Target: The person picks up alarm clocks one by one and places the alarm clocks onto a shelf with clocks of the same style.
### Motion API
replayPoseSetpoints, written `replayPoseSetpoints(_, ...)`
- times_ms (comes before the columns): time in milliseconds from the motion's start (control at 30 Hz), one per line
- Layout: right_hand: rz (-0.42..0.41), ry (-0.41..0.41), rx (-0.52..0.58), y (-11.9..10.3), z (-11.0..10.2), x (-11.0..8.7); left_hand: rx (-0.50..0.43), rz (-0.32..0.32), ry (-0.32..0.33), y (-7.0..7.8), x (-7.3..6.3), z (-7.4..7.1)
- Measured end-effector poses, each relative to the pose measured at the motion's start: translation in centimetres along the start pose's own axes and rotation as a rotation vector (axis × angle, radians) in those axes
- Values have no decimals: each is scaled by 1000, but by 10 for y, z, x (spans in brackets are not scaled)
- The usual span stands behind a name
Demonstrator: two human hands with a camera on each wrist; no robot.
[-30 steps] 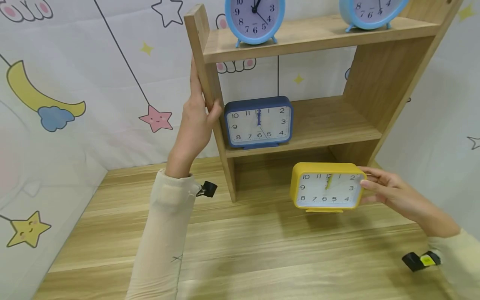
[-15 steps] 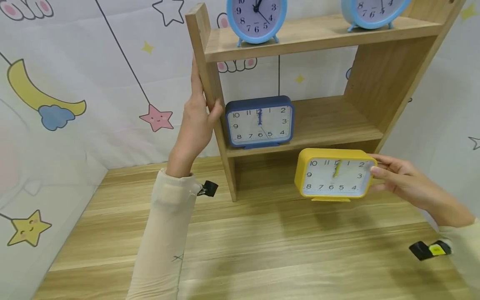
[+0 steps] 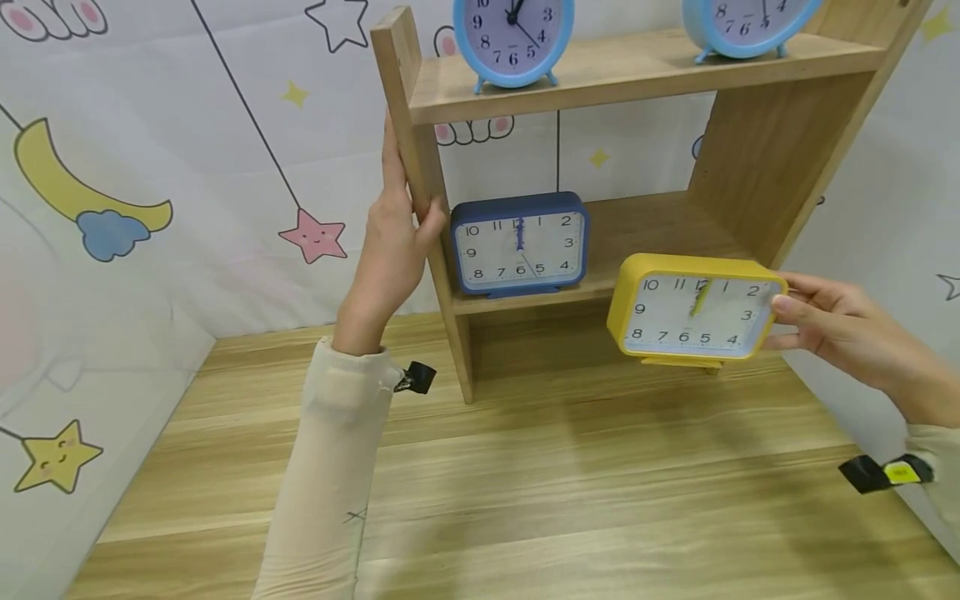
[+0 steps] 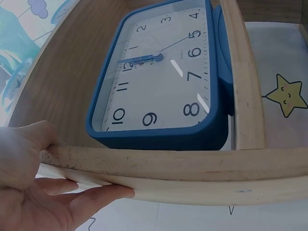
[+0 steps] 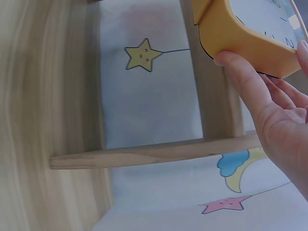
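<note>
A yellow rectangular clock (image 3: 697, 312) hangs in front of the wooden shelf unit (image 3: 652, 229), overlapping the middle board's front edge in the head view. My right hand (image 3: 847, 329) holds it by its right end, thumb at the face and fingers round the side. In the right wrist view, one fingertip of that hand (image 5: 274, 106) lies along the yellow casing. My left hand (image 3: 393, 242) grips the unit's left side panel, thumb on one side and fingers on the other in the left wrist view. Close by, a blue rectangular clock (image 3: 491, 250) stands upright at the middle board's left end.
Two light blue round clocks stand on the upper board, one at the left (image 3: 512, 54) and one at the right (image 3: 750, 25). The unit stands on a wood-grain tabletop (image 3: 562, 500). A white cartoon-printed sheet (image 3: 225, 192) hangs behind and at the sides.
My right hand has raised the yellow clock and carried it to the right, from low before the bottom opening up to the middle board's edge. The left hand keeps its place on the panel.
</note>
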State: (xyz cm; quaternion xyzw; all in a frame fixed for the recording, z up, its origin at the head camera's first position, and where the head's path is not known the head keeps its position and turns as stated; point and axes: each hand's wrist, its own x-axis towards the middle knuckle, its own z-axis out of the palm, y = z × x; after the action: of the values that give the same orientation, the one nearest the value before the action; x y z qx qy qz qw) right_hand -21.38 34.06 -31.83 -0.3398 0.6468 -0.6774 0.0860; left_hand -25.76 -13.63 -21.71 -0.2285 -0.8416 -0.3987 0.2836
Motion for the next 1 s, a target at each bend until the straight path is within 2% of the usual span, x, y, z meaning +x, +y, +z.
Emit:
replayPoseSetpoints(400, 2, 58, -32, -13, -10, 8, 7, 0, 4, 0, 0, 0)
replayPoseSetpoints(833, -23, 68, 16, -25, -12, 25, 8, -3, 1, 1, 0, 0)
replayPoseSetpoints(1000, 4, 110, 19, -28, -11, 30, 9, -8, -1, 1, 0, -1)
